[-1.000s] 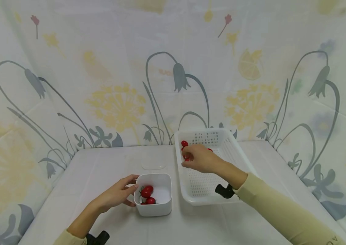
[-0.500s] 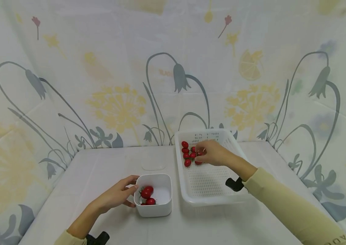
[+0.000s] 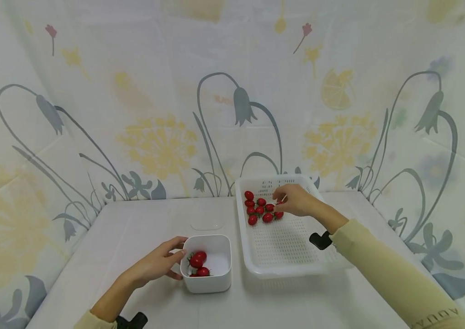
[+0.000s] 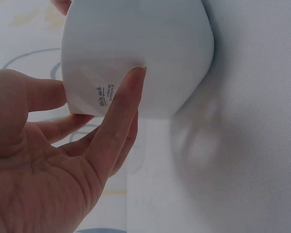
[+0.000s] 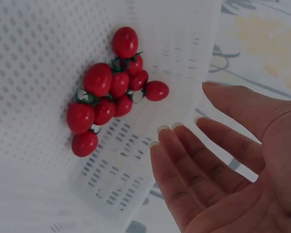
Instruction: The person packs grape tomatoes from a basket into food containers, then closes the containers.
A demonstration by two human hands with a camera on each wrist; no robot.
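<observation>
Several cherry tomatoes (image 3: 267,218) with green stems lie clustered toward the back left of a white perforated basket (image 3: 273,244). Over their right side hovers my right hand (image 3: 296,201), fingers loosely bent; the right wrist view shows its palm with nothing held, the fingertips apart from the cluster. To the left stands a small square white box (image 3: 208,285) with a few more tomatoes (image 3: 198,259) inside. My left hand (image 3: 154,262) rests against the box's left side. In the left wrist view, extended fingers (image 4: 119,116) touch its wall near small black lettering.
Behind the box, a clear, thin rounded-square piece (image 3: 207,222) lies on the white tablecloth (image 3: 134,228). A flower-printed sheet (image 3: 158,91) hangs as a backdrop right behind the table. The basket's raised rim stands between the box and the tomatoes.
My right hand has moved right and slightly back across the tomatoes, uncovering the cluster, which now reaches farther right in the basket. My left hand and the box have stayed put.
</observation>
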